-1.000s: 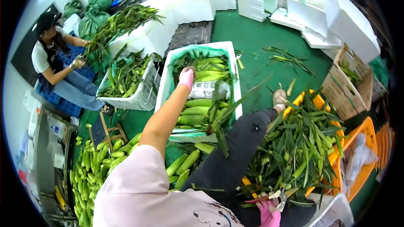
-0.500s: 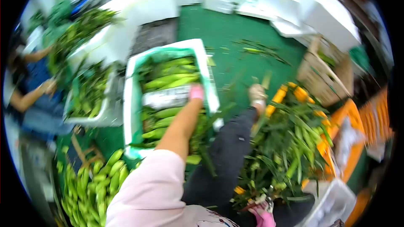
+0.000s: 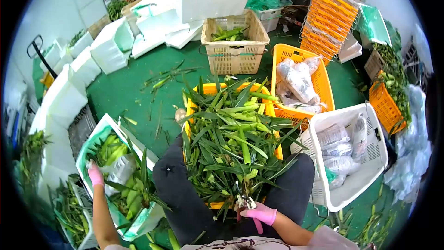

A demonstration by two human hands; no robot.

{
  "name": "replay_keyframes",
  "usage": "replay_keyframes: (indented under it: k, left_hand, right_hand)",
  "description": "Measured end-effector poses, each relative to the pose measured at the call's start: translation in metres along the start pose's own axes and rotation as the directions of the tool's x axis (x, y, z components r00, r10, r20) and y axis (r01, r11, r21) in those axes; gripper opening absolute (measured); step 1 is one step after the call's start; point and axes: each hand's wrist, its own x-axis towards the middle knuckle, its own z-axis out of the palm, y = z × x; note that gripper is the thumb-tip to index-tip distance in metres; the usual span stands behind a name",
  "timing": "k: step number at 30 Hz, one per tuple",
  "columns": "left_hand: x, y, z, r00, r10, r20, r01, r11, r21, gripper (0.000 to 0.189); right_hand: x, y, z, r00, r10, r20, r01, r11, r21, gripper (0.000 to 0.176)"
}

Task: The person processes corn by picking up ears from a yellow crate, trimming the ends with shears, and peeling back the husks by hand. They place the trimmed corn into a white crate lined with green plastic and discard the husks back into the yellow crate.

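My left hand (image 3: 95,174), in a pink glove, reaches into the green-lined foam box (image 3: 150,159) at the left. It is beside green-husked corn (image 3: 115,152) and a clear-and-white plastic pack (image 3: 121,169); its fingertips are too small and partly hidden to read. Between my knees, my right hand (image 3: 262,213), also gloved in pink, is closed around red-handled pruning shears (image 3: 245,202). Their metal head lies over the front edge of a yellow crate (image 3: 280,150), heaped with cut corn leaves and stalks (image 3: 226,139).
A white crate (image 3: 340,206) and an orange crate (image 3: 330,90) with plastic-wrapped packs stand at my right. Ahead is a beige crate (image 3: 236,58) holding some greens. White foam boxes (image 3: 111,46) line the left and back. Loose leaves litter the green floor (image 3: 138,88).
My view has swung right, from the foam box to the crate of leaves. My left hand remains at the foam box, now near its left side. My right hand still holds the shears.
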Motion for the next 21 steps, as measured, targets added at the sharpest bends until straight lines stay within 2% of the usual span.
replay_keyframes:
  k: [1,2,3,4,5,6,8,9,11,12,13,14,15,16,18,19,21]
  left_hand:
    - [-0.009,0.023,-0.005,0.97,0.242,-0.008,-0.237,0.958,0.162,0.043]
    - [0.004,0.043,-0.019,0.856,0.502,0.125,-0.498,0.733,0.464,0.038]
    - [0.045,0.07,-0.042,0.718,0.686,0.115,-0.487,0.378,0.787,0.037]
    - [0.036,0.137,-0.056,0.7,0.712,0.049,-0.567,0.513,0.645,0.04]
    - [0.02,0.23,-0.061,0.688,0.725,-0.003,-0.657,0.625,0.422,0.042]
    - [0.004,0.325,-0.071,0.642,0.766,-0.025,-0.74,0.628,0.24,0.044]
    - [-0.058,0.485,-0.066,0.547,0.837,-0.014,-0.837,0.547,-0.016,0.049]
    - [-0.101,0.552,-0.051,0.497,0.868,0.008,-0.863,0.495,-0.101,0.052]
    - [-0.196,0.629,-0.008,0.567,0.823,0.02,-0.824,0.567,0.009,0.063]
    - [-0.219,0.645,0.019,0.521,0.851,0.068,-0.853,0.522,-0.001,0.06]
    - [-0.237,0.634,0.047,0.459,0.876,0.15,-0.884,0.467,-0.026,0.057]
    - [-0.245,0.614,0.081,0.409,0.879,0.243,-0.896,0.438,-0.075,0.054]
    - [-0.252,0.588,0.114,0.378,0.863,0.335,-0.89,0.438,-0.124,0.051]
    - [-0.253,0.559,0.142,0.364,0.829,0.424,-0.863,0.471,-0.181,0.048]
    - [-0.227,0.494,0.169,0.396,0.744,0.538,-0.783,0.58,-0.226,0.042]
    - [-0.203,0.456,0.168,0.453,0.714,0.534,-0.759,0.623,-0.189,0.039]
    - [-0.14,0.366,0.153,0.592,0.703,0.395,-0.772,0.635,0.028,0.034]
  right_hand:
    - [0.001,0.003,0.0,1.0,-0.015,0.009,0.014,1.0,0.02,0.049]
    - [0.0,0.007,-0.001,1.0,-0.027,0.009,0.027,0.999,0.045,0.049]
    - [0.001,0.009,-0.002,0.999,-0.04,0.011,0.04,0.999,-0.011,0.05]
    - [0.002,0.016,-0.005,0.998,-0.063,0.012,0.064,0.998,-0.029,0.052]
    - [-0.001,0.014,-0.001,0.993,-0.116,-0.012,0.114,0.989,-0.09,0.047]
    - [-0.007,0.007,0.0,0.987,-0.157,-0.023,0.152,0.976,-0.158,0.041]
    - [-0.009,0.012,-0.01,0.976,-0.218,0.004,0.2,0.891,-0.408,0.049]
    - [-0.015,0.006,-0.013,0.981,-0.193,0.008,0.178,0.891,-0.417,0.051]
    - [-0.034,0.001,-0.013,0.989,-0.145,-0.029,0.124,0.923,-0.365,0.054]
    - [-0.039,0.002,-0.014,0.99,-0.137,-0.044,0.115,0.936,-0.333,0.055]
    - [-0.042,0.0,-0.014,0.986,-0.153,-0.061,0.128,0.944,-0.305,0.054]
    - [-0.041,0.011,-0.017,0.971,-0.233,-0.05,0.221,0.959,-0.175,0.054]
    - [-0.034,0.024,-0.027,0.959,-0.278,-0.051,0.27,0.955,-0.12,0.052]
    - [-0.037,0.019,-0.028,0.978,-0.201,-0.051,0.198,0.979,-0.053,0.049]
    - [-0.04,0.014,-0.021,0.965,-0.236,-0.113,0.237,0.972,-0.008,0.038]
    - [-0.037,0.014,-0.021,0.966,-0.231,-0.115,0.232,0.973,-0.008,0.038]
    - [-0.032,0.02,-0.024,0.961,-0.222,-0.166,0.224,0.975,-0.005,0.04]
